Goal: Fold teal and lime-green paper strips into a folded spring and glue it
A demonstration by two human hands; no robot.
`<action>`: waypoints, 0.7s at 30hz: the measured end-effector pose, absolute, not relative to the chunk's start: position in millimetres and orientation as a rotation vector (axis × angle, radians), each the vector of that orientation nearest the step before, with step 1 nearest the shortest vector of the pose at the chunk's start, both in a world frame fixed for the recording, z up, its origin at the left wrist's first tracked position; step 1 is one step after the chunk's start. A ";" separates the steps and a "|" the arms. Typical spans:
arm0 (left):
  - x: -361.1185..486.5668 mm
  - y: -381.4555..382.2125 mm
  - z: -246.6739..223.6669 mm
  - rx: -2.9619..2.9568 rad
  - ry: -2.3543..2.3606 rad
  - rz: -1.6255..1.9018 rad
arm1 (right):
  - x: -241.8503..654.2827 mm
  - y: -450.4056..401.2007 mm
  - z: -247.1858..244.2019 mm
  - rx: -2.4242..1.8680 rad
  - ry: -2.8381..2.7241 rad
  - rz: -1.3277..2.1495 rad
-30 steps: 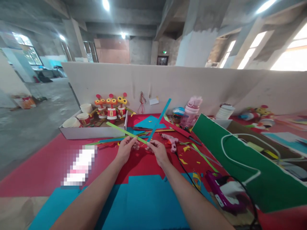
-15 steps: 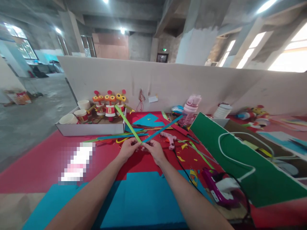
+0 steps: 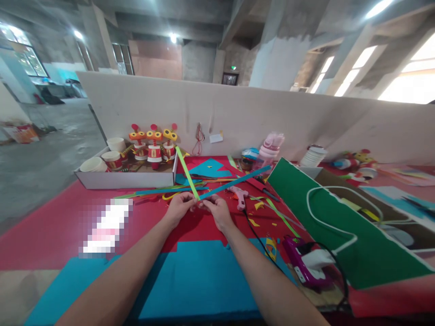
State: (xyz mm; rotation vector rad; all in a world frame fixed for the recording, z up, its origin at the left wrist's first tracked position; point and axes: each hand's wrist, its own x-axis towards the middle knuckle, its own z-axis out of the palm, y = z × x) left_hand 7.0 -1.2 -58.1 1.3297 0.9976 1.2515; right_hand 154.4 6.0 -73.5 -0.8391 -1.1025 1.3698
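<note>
A green paper strip [image 3: 186, 173] and a blue paper strip [image 3: 234, 182] meet at one end in a V shape, held above the red table. My left hand [image 3: 180, 209] pinches the joined end by the foot of the green strip. From the other side my right hand [image 3: 216, 210] has its thumb and fingers closed on the blue strip's end. Both hands nearly touch at the joint, whose exact overlap the fingertips partly hide. Just right of my right hand lies a pink glue gun [image 3: 239, 196].
A white tray [image 3: 129, 180] with paper cups and several craft figures stands back left. Blue sheets [image 3: 204, 280] lie in front. At right are a purple power strip [image 3: 304, 262], a green-sided box [image 3: 326, 226] and yellow scraps. A pink bottle [image 3: 270, 151] stands behind.
The V has opened wider: the green strip has swung more upright, and the blue strip has tilted lower to the right. Both hands stay pinched at the joint.
</note>
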 end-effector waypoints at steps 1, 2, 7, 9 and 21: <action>6.7 -1.2 -57.9 1.318 0.989 1.251 | 154.5 6.0 -73.5 -0.816 -1.083 1.403; 6.5 -1.3 -57.7 1.310 0.982 1.246 | 154.6 6.0 -73.6 -0.795 -1.064 1.434; 5.9 -2.6 -56.8 1.315 0.982 1.219 | 154.1 7.3 -76.5 -0.766 -1.031 1.503; 5.7 -2.8 -56.9 1.330 1.004 1.222 | 154.0 7.7 -77.5 -0.772 -1.034 1.520; 3.8 -0.1 -57.9 1.420 1.048 1.217 | 155.0 5.9 -74.5 -0.843 -1.108 1.472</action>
